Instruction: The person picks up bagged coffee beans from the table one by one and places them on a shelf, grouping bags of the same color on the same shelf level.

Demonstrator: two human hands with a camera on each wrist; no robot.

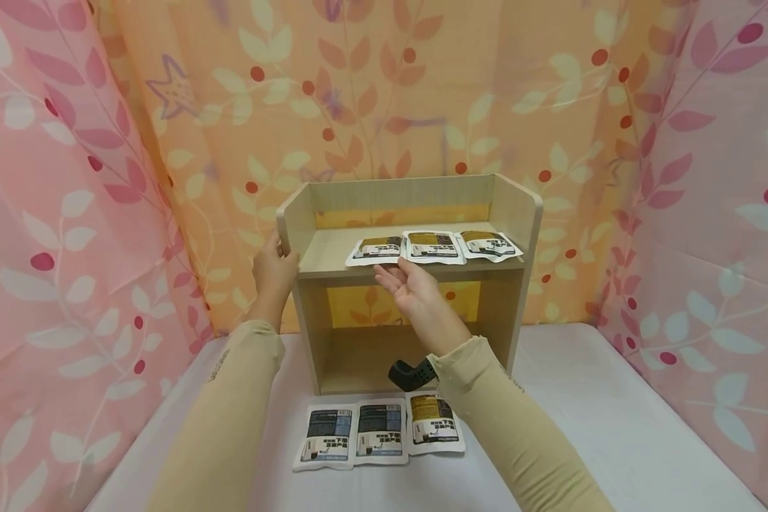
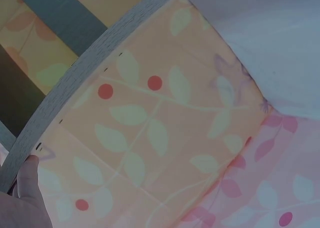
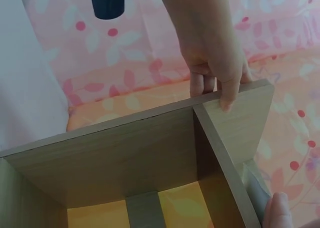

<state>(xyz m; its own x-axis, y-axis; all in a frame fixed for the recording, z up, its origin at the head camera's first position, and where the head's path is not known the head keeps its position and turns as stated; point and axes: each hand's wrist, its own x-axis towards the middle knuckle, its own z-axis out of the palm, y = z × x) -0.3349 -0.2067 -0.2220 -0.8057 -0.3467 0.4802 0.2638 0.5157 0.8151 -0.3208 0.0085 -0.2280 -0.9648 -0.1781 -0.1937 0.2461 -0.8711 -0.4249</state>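
Note:
My left hand point(image 1: 275, 267) grips the left side panel of a small wooden shelf point(image 1: 305, 320); the right wrist view shows its fingers point(image 3: 229, 94) around the panel's edge. Palm up, my right hand point(image 1: 416, 290) is at the front edge of the upper board, its fingertips right at the lower edge of the flat pouches. Three white pouches with yellow-brown labels lie side by side there: a left pouch point(image 1: 379, 247), a middle pouch point(image 1: 432, 245) and a right pouch point(image 1: 488, 243). The left pouch's front edge overhangs the board slightly.
On the white tabletop point(image 1: 582, 398) before the shelf lie two dark-blue-labelled pouches point(image 1: 328, 434) point(image 1: 382, 430) and a yellow-labelled pouch point(image 1: 434, 423). A black wrist-worn device point(image 1: 412, 374) is at my right sleeve. Patterned curtains point(image 1: 384, 85) surround the table on three sides.

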